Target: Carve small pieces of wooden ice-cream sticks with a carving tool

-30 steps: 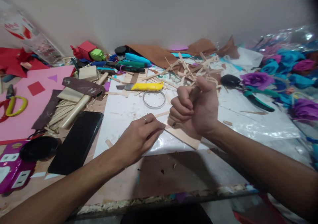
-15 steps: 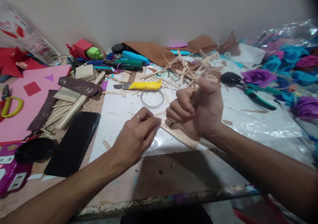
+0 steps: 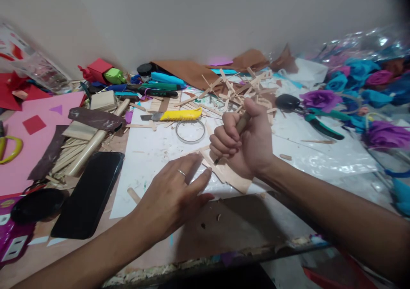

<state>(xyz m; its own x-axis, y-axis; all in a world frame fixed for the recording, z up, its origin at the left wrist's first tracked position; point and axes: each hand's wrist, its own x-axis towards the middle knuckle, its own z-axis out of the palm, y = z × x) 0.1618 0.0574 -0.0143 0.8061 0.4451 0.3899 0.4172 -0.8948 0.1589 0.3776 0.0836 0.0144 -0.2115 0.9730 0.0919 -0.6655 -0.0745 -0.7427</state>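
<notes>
My right hand (image 3: 246, 139) is closed in a fist around a small carving chisel with a brown rod-like handle (image 3: 242, 123); its narrow dark tip points down at the wood. Below the fist a flat craft stick (image 3: 212, 166) lies over a pale, thin wooden piece (image 3: 238, 180). My left hand (image 3: 177, 190), with a ring on one finger, is low over the white sheet, palm down. Its fingers are apart, their tips close to the left side of the craft stick; whether they touch it I cannot tell.
A yellow box cutter (image 3: 181, 115) and a tape ring (image 3: 190, 131) lie beyond my hands. Loose sticks (image 3: 243, 88) are heaped behind. A phone (image 3: 88, 195) rests at the left, pliers (image 3: 323, 126) and paper flowers (image 3: 322, 100) at the right.
My left hand has let go of its pinch at the stick and spread its fingers, moving slightly down. My right fist keeps hold of the chisel. The view has shifted slightly.
</notes>
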